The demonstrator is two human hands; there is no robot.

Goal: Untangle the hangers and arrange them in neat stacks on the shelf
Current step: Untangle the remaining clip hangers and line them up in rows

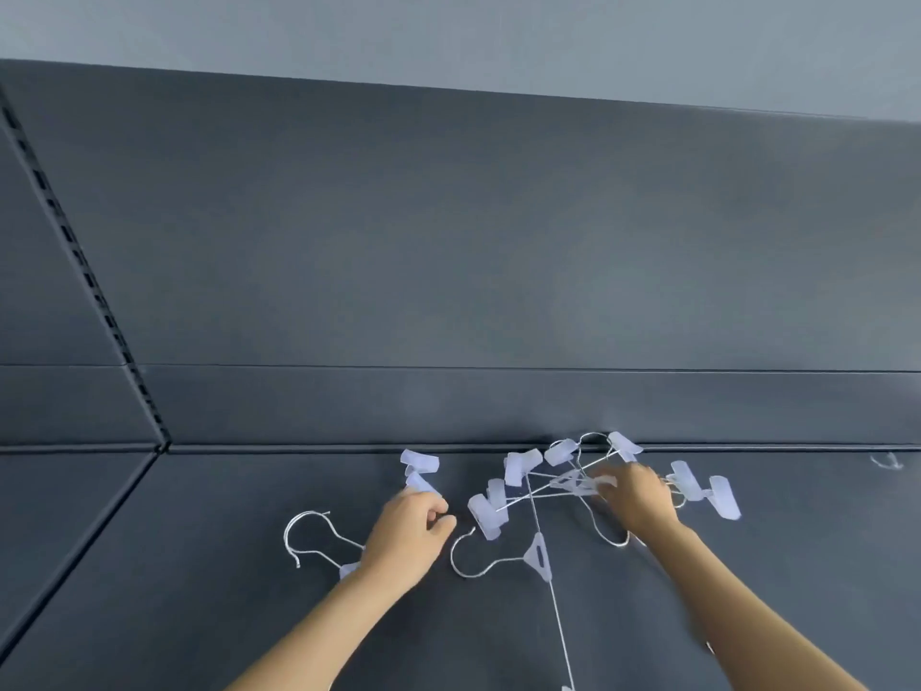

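Dark grey shelf (209,566), wide and flat, backed by a dark panel (448,241) with a slotted upright (75,251) at far left.

Tangle of clip hangers (573,483) on the shelf, right of centre, close to the back edge: thin metal rods crossing at several angles, translucent white clips (521,466) sticking out on all sides, wire hooks looping among them.

Right hand (635,496) down on the tangle, fingers curled in among the rods and the white centre pieces; gripping something there, though exactly which rod cannot be told through the blur.

Left hand (408,533) just left of the tangle, fingers bent inward, half-curled, lying over hangers with two wire hooks (306,533) curving out to its left and a white clip (421,483) showing past its knuckles. Whether actually closed on these hangers: cannot tell.

Between the two hands, one more hanger (538,556) lying apart from the knot: hook to the left, white triangular neck piece at the middle, long rod running toward the bottom edge of the view and up into the tangle.

Far right on the shelf, a small pale wire scrap (887,461), well apart from everything else; too small to identify.
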